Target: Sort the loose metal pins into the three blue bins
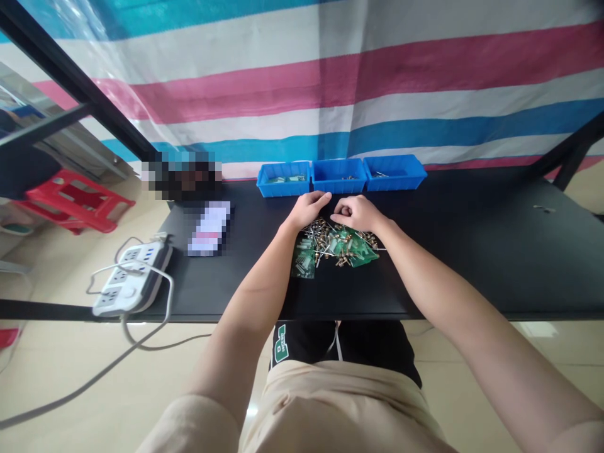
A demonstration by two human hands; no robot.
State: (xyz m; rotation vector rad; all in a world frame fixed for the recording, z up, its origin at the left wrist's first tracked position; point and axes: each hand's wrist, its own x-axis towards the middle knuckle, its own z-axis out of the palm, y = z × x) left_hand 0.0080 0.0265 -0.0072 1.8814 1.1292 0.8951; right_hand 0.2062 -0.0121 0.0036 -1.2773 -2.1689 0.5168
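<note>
A pile of small metal parts with thin shafts [322, 238] lies on the black table, mixed with green-tinted plastic packets [303, 258]. My left hand [306, 209] is at the pile's back left edge, its fingers closed together; what they hold, if anything, is hidden. My right hand [357, 212] is over the back right of the pile with its fingers curled inward, and its grip is too small to make out. Behind the hands stand three blue bins: the left one [284, 187] holds packets, the middle one [338, 185] and the right one [396, 182] a few small parts.
On the black table [472, 251], a lit phone [210, 228] lies at the left. A white power strip [132, 277] with cables sits at the left edge. Small metal pieces [544, 209] lie far right. Black frame posts and a striped sheet [264, 82] bound the table; a red stool [75, 201] stands left.
</note>
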